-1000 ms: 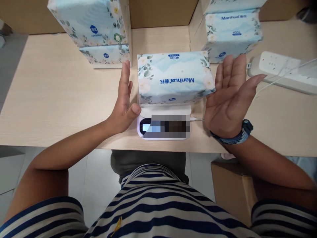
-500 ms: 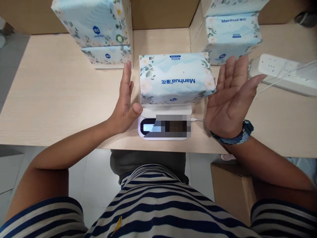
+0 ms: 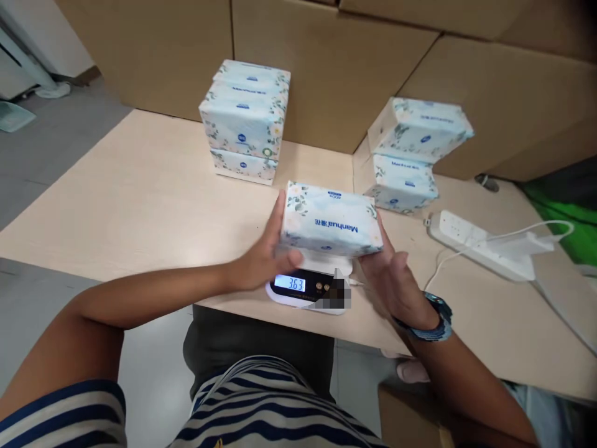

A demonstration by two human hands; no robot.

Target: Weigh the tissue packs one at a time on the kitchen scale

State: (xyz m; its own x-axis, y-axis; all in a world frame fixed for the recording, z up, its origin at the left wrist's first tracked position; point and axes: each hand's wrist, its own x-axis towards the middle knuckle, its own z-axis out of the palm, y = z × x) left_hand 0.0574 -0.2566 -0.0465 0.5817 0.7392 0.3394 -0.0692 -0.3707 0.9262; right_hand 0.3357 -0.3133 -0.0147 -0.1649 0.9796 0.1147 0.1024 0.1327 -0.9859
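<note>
A pale blue flowered tissue pack (image 3: 329, 219) rests on a small white digital scale (image 3: 305, 287) near the front edge of the light wooden table (image 3: 140, 199). The scale's lit display reads 363. My left hand (image 3: 267, 252) grips the pack's left end, thumb on its front face. My right hand (image 3: 389, 274), with a blue wristband, holds the pack's right end from the side and below.
A stack of three tissue packs (image 3: 245, 121) stands at the back left, a stack of two (image 3: 413, 155) at the back right. A white power strip (image 3: 480, 246) with a plugged-in adapter and cables lies on the right. Large cardboard boxes (image 3: 326, 56) wall the table's far side.
Both hands were open and apart from the pack's ends; they have now closed in and taken hold of it. The camera has pulled back and tilted up.
</note>
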